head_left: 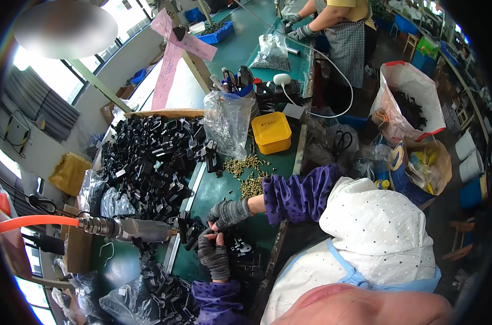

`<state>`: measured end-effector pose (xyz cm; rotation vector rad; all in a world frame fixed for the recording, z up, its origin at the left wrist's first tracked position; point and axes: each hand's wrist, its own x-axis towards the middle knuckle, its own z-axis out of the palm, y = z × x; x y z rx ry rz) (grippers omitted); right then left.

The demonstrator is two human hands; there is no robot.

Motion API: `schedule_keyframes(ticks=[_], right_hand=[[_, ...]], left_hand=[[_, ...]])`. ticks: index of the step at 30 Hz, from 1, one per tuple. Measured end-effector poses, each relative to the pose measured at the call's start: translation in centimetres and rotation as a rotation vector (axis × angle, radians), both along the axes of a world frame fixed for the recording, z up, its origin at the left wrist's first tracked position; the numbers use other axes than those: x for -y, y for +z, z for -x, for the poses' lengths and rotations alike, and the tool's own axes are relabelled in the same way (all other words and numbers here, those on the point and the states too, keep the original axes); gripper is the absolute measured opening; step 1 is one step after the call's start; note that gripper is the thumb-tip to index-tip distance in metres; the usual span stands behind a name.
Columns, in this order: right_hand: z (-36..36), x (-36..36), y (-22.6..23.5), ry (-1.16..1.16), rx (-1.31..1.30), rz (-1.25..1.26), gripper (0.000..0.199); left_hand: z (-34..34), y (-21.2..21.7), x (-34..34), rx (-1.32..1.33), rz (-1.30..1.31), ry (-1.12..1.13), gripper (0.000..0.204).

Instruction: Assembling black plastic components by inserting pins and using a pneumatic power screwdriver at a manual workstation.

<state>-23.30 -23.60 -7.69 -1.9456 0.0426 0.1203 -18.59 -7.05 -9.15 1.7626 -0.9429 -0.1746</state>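
My right hand (228,213), in a grey knitted glove with bare fingertips, comes in from the right under a purple dotted sleeve. Below it, my left hand (213,255) wears a matching glove. Their fingertips meet in a pinch over the green bench; whatever is between them is too small or hidden to name. Just left of the fingers lie black clip-like parts (191,232), by the tip of an air screwdriver (146,230) on an orange hose. Small brass-coloured screws (251,187) are heaped above my right hand.
A large pile of black parts (148,157) fills a wooden-edged area; more black parts (167,295) lie lower down. A yellow tub (271,133) and a clear plastic bag (227,124) stand beyond the screws. A white sack (414,89) stands right of the bench. Another person (346,38) works at the far end.
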Motion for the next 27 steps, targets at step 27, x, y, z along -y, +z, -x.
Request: schedule_keyframes(ticks=[27], right_hand=[[-2.1, 1.5, 4.0, 0.013, 0.295, 0.392, 0.058]], left_hand=[[-0.4, 0.7, 0.2, 0.148, -0.070, 0.093, 0.015]])
